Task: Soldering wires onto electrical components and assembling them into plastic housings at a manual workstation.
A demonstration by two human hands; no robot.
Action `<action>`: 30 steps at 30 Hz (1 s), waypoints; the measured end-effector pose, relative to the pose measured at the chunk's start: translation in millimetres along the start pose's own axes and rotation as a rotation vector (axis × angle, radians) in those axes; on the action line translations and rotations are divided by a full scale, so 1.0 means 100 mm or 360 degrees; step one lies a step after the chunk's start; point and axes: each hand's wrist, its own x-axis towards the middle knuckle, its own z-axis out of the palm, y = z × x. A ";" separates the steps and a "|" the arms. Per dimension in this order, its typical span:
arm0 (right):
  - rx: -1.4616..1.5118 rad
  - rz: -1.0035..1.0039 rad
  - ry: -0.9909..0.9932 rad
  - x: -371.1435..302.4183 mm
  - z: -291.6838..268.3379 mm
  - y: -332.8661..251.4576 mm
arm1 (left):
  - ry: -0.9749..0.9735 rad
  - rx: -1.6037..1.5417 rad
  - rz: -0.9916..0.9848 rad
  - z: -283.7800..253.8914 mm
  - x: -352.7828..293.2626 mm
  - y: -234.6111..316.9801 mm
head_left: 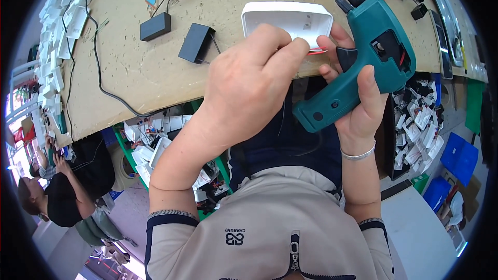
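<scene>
My right hand is wrapped round the handle of a teal cordless drill, which points up toward the far side of the bench. Its index finger lies by the dark trigger. Beside it, my left hand is closed, thumb and fingertips pressed together; what they pinch is hidden. A short red wire shows just past those fingertips. Right behind the left hand is a white plastic housing, hollow side facing me, and the fingers of both hands come close to its near edge.
The worn wooden bench carries black boxes and another black box with metal rods. A black cable runs along the left. Bins of white parts stand below the bench. Another person sits at far left.
</scene>
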 end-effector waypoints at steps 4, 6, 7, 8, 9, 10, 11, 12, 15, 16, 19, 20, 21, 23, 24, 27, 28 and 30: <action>-0.0234 0.0004 -0.0065 0.01 -0.01 -0.01 | -0.0063 0.0130 -0.0024 0.05 0.04 0.02; -0.0235 -0.0005 -0.0056 0.02 -0.01 0.00 | -0.0068 0.0142 -0.0035 0.06 0.05 0.01; -0.0228 -0.0007 -0.0062 0.03 -0.01 0.00 | -0.0072 0.0154 -0.0049 0.06 0.05 0.01; -0.0222 -0.0010 -0.0068 0.04 -0.01 0.00 | -0.0072 0.0154 -0.0044 0.06 0.05 0.01; -0.0221 -0.0014 -0.0065 0.04 -0.02 0.00 | -0.0011 0.0119 -0.0045 0.07 0.05 0.00; -0.0238 -0.0017 -0.0071 0.05 -0.02 -0.01 | 0.0051 0.0083 -0.0046 0.08 0.04 -0.01; -0.0254 -0.0017 -0.0077 0.06 -0.02 -0.01 | 0.0049 0.0083 -0.0045 0.09 0.03 -0.01; -0.0252 -0.0017 -0.0076 0.05 -0.02 -0.01 | 0.0080 0.0076 -0.0032 0.10 0.02 -0.01; -0.0054 -0.0071 -0.0019 -0.01 -0.02 -0.04 | 0.0234 0.0138 0.0052 0.19 -0.02 -0.08; -0.0248 -0.0160 -0.0045 -0.08 -0.05 -0.08 | 0.0359 0.0208 0.0126 0.22 -0.03 -0.10; -0.0599 -0.0254 -0.0029 -0.34 -0.17 -0.25 | 0.0338 0.0399 0.0160 0.18 0.03 -0.10; -0.0685 -0.0152 0.0000 -0.46 -0.21 -0.33 | 0.0337 0.0395 0.0162 0.17 0.04 -0.10; -0.0767 -0.0042 0.0025 -0.58 -0.25 -0.40 | 0.0345 0.0365 0.0082 0.16 0.03 -0.11; -0.0818 0.0111 0.0057 -0.80 -0.30 -0.55 | 0.0352 0.0334 -0.0002 0.11 0.06 -0.09; -0.0874 0.0258 0.0097 -0.89 -0.30 -0.59 | 0.0375 0.0415 -0.0021 0.09 0.10 -0.06; -0.1071 0.0041 0.0321 -1.05 -0.21 -0.58 | 0.0378 0.0485 -0.0003 0.10 0.15 -0.06; -0.1061 0.0097 0.0342 -1.10 -0.19 -0.58 | 0.0360 0.0481 0.0033 0.12 0.16 -0.08; -0.1104 0.0132 0.0315 -1.14 -0.15 -0.58 | 0.0322 0.0484 0.0099 0.14 0.18 -0.10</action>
